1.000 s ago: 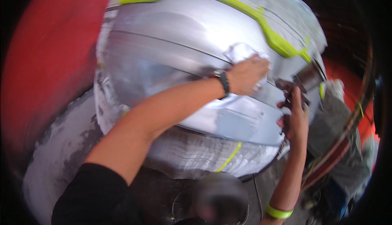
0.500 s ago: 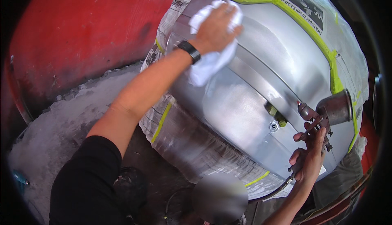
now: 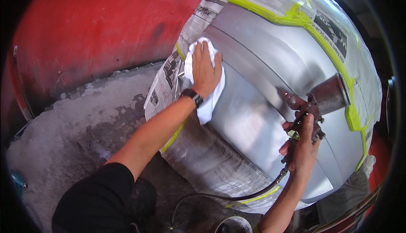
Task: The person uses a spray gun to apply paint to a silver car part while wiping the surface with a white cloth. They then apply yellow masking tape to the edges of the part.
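1. Pressed flat under the left hand (image 3: 205, 70), a white cloth (image 3: 208, 102) lies against the silver panel (image 3: 270, 85); the palm and spread fingers (image 3: 202, 53) pin it there rather than closing around it, and a loose corner hangs down past the wrist, which wears a dark watch (image 3: 192, 96).
2. Clenched around the handle of a spray gun (image 3: 311, 106), the right hand (image 3: 302, 146) holds the tool just in front of the same panel (its metal cup (image 3: 330, 93) tilts up and away from the knuckles).
3. From below this fist a dark hose (image 3: 237, 197) curves down and toward the person's body.
4. Both grips sit on one curved, silver-painted body panel: the cloth near its upper left edge, the gun low on its right side, the two hands well apart.
5. Around the bare metal, sheets of newspaper masking (image 3: 165, 85) are fixed with yellow-green tape (image 3: 296, 19), which runs above and beyond both hands and down the right margin.
6. Beyond the cloth hand, a red wall (image 3: 93, 30) rises; beneath the left forearm lies a rough grey floor (image 3: 67, 131).
7. Near the lower edge, under the hose, the rim of a round container (image 3: 232, 224) shows.
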The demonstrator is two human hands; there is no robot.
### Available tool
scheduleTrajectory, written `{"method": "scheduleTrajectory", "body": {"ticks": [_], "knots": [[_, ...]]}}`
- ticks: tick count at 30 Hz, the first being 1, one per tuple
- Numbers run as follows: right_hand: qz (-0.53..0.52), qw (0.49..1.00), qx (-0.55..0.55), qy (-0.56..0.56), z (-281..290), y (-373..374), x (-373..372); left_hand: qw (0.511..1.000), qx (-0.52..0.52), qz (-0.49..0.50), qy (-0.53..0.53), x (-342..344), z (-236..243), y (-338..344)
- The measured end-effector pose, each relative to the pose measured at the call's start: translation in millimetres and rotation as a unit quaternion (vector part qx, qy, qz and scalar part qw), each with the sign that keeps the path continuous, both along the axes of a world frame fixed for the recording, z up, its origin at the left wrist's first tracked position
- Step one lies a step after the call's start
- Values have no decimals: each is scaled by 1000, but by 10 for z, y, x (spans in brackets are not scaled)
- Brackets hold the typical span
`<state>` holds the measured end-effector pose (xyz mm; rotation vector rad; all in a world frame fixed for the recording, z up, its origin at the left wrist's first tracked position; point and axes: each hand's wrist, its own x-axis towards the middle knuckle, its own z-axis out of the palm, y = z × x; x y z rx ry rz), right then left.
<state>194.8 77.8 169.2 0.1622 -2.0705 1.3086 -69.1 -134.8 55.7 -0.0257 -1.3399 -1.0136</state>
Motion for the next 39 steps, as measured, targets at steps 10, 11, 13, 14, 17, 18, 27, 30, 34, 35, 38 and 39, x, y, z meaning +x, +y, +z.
{"method": "scheduleTrajectory", "body": {"ticks": [10,11,13,14,17,18,27,30,34,35,38,39], "knots": [[-12,998,60,3,163,-1002,-637,994,-21,-108,-18,397,-359,187],[-1,998,60,10,180,-1076,-705,993,-19,-116,-21,399,-346,185],[16,998,64,2,177,-1218,-849,992,-21,-124,-28,405,-369,143],[25,997,67,-2,179,-1273,-923,991,-22,-129,-32,399,-383,129],[34,997,61,-20,205,-1424,-1135,991,-31,-128,-11,372,-385,87],[36,997,60,-24,213,-1474,-1190,990,-34,-136,-6,355,-388,81],[66,995,73,-25,237,-1839,-1383,984,-66,-164,-1,327,-383,-57],[82,993,80,-22,226,-1928,-1417,985,-66,-161,3,322,-408,-87],[128,987,76,-53,281,-1876,-1419,982,-73,-176,17,255,-379,-88],[132,986,69,-70,268,-1785,-1395,981,-69,-178,31,180,-383,-71],[131,985,60,-91,268,-1654,-1033,975,-63,-200,69,163,-127,-150],[123,986,64,-94,266,-1657,-891,980,-72,-173,64,142,-33,-251]]}}
